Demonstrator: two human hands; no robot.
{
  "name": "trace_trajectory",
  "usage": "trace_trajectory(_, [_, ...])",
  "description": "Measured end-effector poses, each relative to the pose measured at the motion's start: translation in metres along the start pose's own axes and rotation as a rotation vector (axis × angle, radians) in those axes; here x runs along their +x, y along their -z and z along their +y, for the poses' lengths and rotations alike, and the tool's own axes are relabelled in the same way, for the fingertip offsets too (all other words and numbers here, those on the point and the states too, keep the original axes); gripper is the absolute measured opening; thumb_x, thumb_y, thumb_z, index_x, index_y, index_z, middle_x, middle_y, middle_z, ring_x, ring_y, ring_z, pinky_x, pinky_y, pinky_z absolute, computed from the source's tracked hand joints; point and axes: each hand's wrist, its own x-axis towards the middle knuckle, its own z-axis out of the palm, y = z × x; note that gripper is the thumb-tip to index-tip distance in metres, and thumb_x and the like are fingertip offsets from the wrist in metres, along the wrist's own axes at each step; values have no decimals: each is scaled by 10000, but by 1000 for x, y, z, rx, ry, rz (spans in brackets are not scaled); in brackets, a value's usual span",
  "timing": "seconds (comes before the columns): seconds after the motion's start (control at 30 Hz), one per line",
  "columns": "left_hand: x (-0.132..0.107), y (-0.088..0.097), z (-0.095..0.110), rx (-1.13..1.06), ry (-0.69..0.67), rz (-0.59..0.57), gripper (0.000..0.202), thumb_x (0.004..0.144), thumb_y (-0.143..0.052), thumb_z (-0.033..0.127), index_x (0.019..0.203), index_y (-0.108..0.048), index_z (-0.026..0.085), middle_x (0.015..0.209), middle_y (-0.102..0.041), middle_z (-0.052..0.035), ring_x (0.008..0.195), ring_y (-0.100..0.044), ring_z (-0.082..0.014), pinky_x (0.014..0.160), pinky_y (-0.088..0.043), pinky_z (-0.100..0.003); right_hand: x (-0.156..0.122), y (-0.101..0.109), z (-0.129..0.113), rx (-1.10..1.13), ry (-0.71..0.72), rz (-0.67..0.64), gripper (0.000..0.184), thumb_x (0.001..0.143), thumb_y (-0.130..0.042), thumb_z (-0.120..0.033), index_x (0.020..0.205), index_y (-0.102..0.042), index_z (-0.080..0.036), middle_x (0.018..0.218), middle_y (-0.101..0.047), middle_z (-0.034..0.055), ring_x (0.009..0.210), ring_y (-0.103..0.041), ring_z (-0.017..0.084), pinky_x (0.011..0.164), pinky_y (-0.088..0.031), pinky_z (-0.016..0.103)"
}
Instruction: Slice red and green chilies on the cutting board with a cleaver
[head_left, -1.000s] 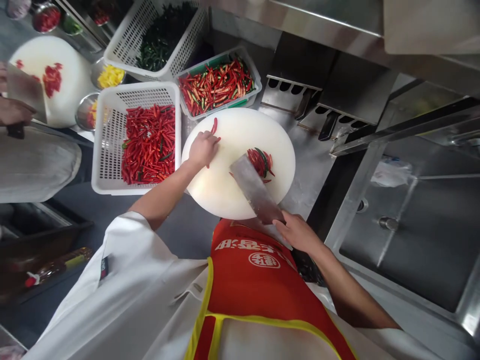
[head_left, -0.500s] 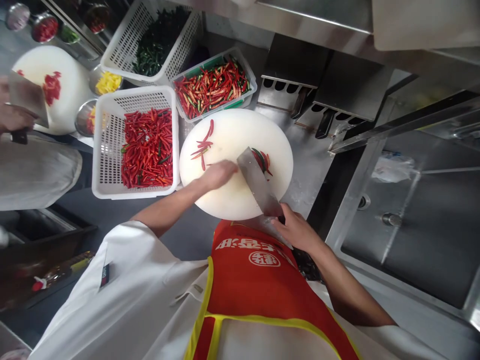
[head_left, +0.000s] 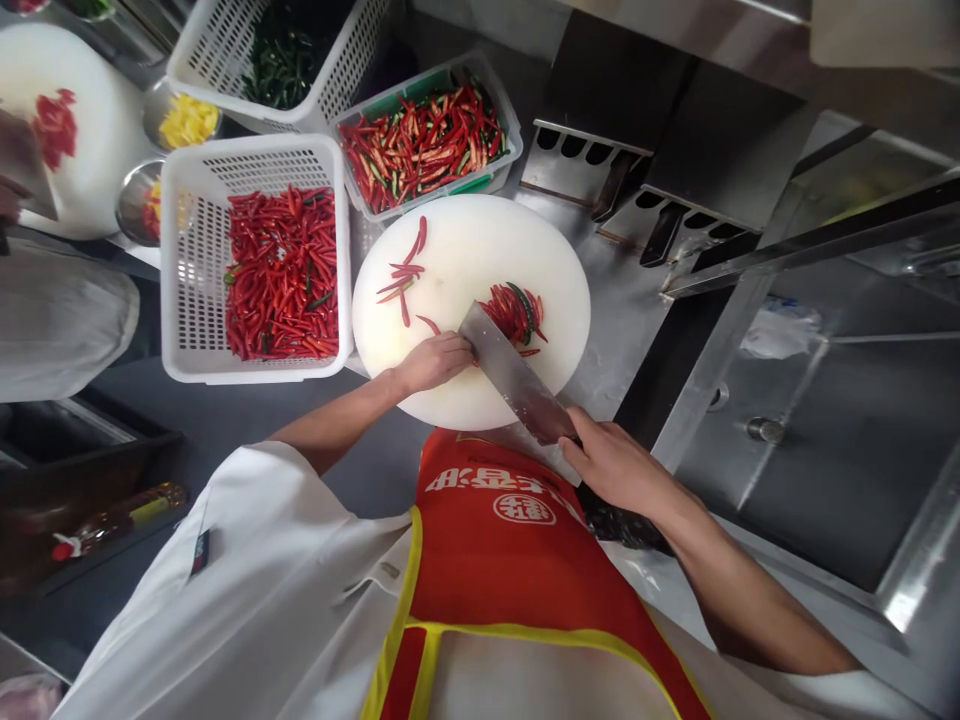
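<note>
A round white cutting board [head_left: 480,250] lies in front of me. My right hand [head_left: 611,462] grips the handle of a cleaver [head_left: 511,374], whose blade slants across the board. My left hand [head_left: 435,360] rests on the board against the blade's left side, fingers curled; what lies under them is hidden. A small pile of red and green chilies [head_left: 517,312] sits just beyond the blade. A few loose red chilies [head_left: 405,275] lie at the board's upper left.
A white basket of red chilies [head_left: 196,260] stands left of the board. Behind are a tub of mixed chilies [head_left: 502,105] and a basket of green ones [head_left: 217,60]. Another person [head_left: 52,310] cuts at a second board [head_left: 105,150], far left. A steel sink [head_left: 847,440] lies right.
My left hand left several chilies at the board's upper left and came back against the cleaver blade. The cleaver shifted slightly toward the chili pile.
</note>
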Motion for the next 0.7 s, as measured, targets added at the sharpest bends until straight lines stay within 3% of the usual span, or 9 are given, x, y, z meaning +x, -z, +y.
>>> trace_trajectory(0.2, [0, -2, 0, -11, 27, -4, 279, 994, -412, 259, 1052, -674, 185, 1041, -696, -107, 997, -627, -211, 865, -541, -392, 1, 10, 1, -4, 25, -52, 73, 945, -389, -238, 971, -452, -211, 766, -641, 54, 704, -606, 229, 601, -272, 309])
trace_trajectory(0.33, [0, -4, -1, -6, 12, 1, 280, 991, -411, 266, 1010, -681, 194, 1031, -693, -107, 1020, -627, -208, 888, -547, -400, 39, -7, -10, -23, 39, 38, 124, 942, -371, -227, 1010, -463, -178, 761, -643, 82, 694, -595, 235, 587, -252, 311])
trace_trajectory(0.47, [0, -1, 5, 5, -38, 4, 258, 987, -418, 235, 1017, -669, 189, 1047, -691, -101, 1012, -624, -201, 889, -543, -383, 71, -17, -12, 19, 34, 137, 121, 938, -379, -261, 989, -461, -189, 723, -617, 55, 700, -590, 237, 587, -241, 307])
trace_trajectory(0.53, [-3, 4, 5, 23, -8, 49, 249, 980, -424, 212, 1053, -659, 171, 1047, -683, -110, 1001, -618, -204, 879, -538, -375, 66, -15, -7, 48, 29, 145, 95, 934, -392, -275, 958, -452, -206, 721, -608, 43, 718, -597, 241, 589, -245, 303])
trace_trajectory(0.63, [-12, 18, -4, 105, 187, 154, 267, 969, -425, 204, 1090, -652, 133, 1062, -655, -143, 992, -604, -227, 868, -529, -394, 38, -14, 2, 65, 9, 149, 91, 944, -387, -287, 950, -446, -218, 724, -609, 39, 731, -606, 248, 597, -251, 306])
trace_trajectory(0.7, [-19, 27, -14, 163, 313, 157, 280, 967, -418, 210, 1073, -664, 130, 1060, -645, -147, 980, -601, -238, 862, -526, -405, 18, -17, 7, 70, 7, 111, 100, 953, -381, -294, 951, -452, -224, 710, -611, 32, 717, -610, 248, 603, -260, 308])
